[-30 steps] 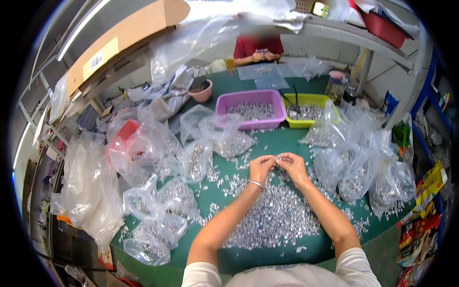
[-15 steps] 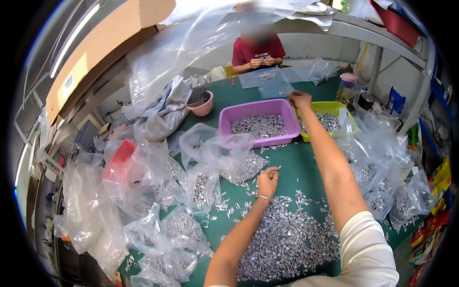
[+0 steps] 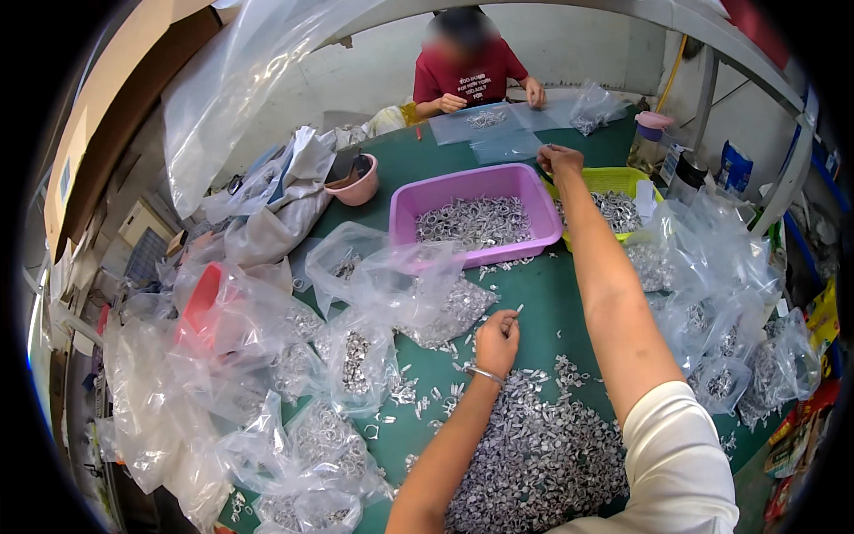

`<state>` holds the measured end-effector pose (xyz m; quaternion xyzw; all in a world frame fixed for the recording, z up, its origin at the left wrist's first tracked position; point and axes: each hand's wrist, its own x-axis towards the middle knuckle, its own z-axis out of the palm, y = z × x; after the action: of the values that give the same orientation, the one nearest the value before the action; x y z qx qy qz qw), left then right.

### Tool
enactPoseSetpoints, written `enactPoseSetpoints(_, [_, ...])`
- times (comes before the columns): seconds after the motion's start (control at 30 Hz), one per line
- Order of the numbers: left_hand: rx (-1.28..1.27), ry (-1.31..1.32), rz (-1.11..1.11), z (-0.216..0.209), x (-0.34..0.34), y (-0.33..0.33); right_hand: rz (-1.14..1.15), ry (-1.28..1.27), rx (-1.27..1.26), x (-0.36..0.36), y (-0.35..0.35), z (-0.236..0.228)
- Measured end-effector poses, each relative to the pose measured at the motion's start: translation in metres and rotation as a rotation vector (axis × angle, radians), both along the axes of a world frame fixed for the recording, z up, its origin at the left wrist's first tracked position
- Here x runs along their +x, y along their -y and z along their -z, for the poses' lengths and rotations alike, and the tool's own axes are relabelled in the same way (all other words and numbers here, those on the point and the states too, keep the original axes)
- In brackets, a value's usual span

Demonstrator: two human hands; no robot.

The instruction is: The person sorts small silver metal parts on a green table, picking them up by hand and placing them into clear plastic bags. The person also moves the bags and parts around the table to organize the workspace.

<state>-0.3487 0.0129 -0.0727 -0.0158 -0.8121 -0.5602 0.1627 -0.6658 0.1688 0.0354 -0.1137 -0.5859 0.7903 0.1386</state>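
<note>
My left hand (image 3: 497,343) is closed above the near side of the table, with a small silver metal piece (image 3: 519,309) pinched between thumb and fingertip. Just below it spreads a large heap of small silver metal pieces (image 3: 543,445). My right arm reaches far forward. Its hand (image 3: 562,160) is closed over the gap between a purple basin (image 3: 405,200) and a yellow-green basket (image 3: 627,178), near their far rims. Something thin and dark shows at its fingertips; its kind cannot be made out. Metal pieces lie in both containers.
Clear plastic bags (image 3: 360,360) of metal parts crowd the left of the green table (image 3: 414,165); more bags (image 3: 716,329) stand at right. A pink bowl (image 3: 356,189) sits at the back left. Across the table a person in a red shirt (image 3: 476,84) works over plastic sheets.
The view has tilted and shifted slightly. The person opposite has moved their hands apart. My two hands keep nearly the same places over the table.
</note>
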Motion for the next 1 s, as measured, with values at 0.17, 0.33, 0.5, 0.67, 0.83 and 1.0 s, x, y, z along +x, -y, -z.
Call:
enactPoseSetpoints(0.17, [-0.02,0.03,-0.004,-0.007,0.001,-0.002,0.059,-0.02,0.013,-0.013,-0.016,0.011])
enactPoseSetpoints(0.33, [-0.038,0.004,-0.009,-0.002,-0.001,-0.002,0.102,0.004,0.06,-0.017,-0.026,0.021])
enactPoseSetpoints(0.5, [-0.046,0.006,-0.015,-0.001,-0.001,-0.001,0.137,0.054,0.133,-0.011,-0.024,0.023])
enactPoseSetpoints(0.67, [-0.078,-0.019,-0.018,-0.004,-0.002,-0.001,0.128,0.029,0.13,-0.014,-0.026,0.026])
enactPoseSetpoints(0.83, [-0.061,-0.004,-0.01,-0.01,-0.001,-0.003,0.095,-0.031,0.148,-0.02,-0.031,0.033])
enactPoseSetpoints(1.0, [-0.057,-0.005,-0.016,-0.007,0.001,-0.002,0.04,0.079,0.172,-0.013,-0.023,0.033])
